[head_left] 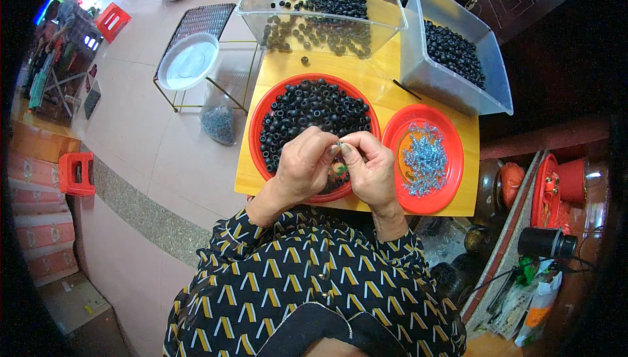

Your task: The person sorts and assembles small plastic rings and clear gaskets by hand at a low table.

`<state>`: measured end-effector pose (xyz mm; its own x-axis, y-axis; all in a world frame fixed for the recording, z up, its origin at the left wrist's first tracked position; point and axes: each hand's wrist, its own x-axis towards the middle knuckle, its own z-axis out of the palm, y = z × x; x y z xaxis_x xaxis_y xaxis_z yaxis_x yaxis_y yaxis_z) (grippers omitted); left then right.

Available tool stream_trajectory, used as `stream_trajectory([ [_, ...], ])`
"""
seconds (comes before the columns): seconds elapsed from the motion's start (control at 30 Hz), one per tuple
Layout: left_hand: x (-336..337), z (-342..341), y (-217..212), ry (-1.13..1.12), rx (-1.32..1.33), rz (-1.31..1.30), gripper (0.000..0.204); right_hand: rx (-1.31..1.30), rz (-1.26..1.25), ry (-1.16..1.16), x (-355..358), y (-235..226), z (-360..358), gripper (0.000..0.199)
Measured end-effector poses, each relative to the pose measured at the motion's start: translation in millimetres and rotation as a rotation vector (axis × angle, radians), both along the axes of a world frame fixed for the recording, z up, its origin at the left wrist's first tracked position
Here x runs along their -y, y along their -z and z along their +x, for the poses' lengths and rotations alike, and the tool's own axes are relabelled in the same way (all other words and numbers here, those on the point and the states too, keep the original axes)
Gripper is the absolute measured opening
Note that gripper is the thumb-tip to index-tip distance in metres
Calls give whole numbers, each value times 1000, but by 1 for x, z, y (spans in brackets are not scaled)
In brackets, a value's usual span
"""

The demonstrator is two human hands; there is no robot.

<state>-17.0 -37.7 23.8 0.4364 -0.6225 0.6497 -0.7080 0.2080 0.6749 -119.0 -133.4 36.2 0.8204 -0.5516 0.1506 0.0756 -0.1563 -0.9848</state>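
My left hand (302, 167) and my right hand (369, 167) meet fingertip to fingertip over the near edge of a red round tray (256, 128) full of black beads (314, 111). Between the fingertips is a tiny pale piece (338, 146), pinched by both hands; what it is cannot be told. To the right lies a smaller red plate (451, 180) with a heap of small silvery metal pieces (424, 157). Both stand on a yellow wooden table (373, 85).
Two clear plastic boxes with black beads stand at the table's far side, one in the middle (320, 3), one at the right (454, 49). A wire stand with a white dish (188, 61) and a bag of metal bits (219, 121) are on the floor at the left. Red stools (76, 174) stand farther left.
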Motion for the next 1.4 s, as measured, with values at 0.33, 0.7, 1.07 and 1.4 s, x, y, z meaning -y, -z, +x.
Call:
stream_trajectory([
  [0.33,-11,-4,-8,144,-538,122,7,26,70,18,-2,0,-1,8],
  [0.7,-11,-11,-9,159,-368,51,8,27,290,-59,0,3,-5,9],
  [1.07,-10,-20,4,46,-752,106,9,67,-50,121,-13,11,1,5],
  [1.4,-9,0,6,-3,9,111,7,-81,9,-1,-5,7,-1,6],
])
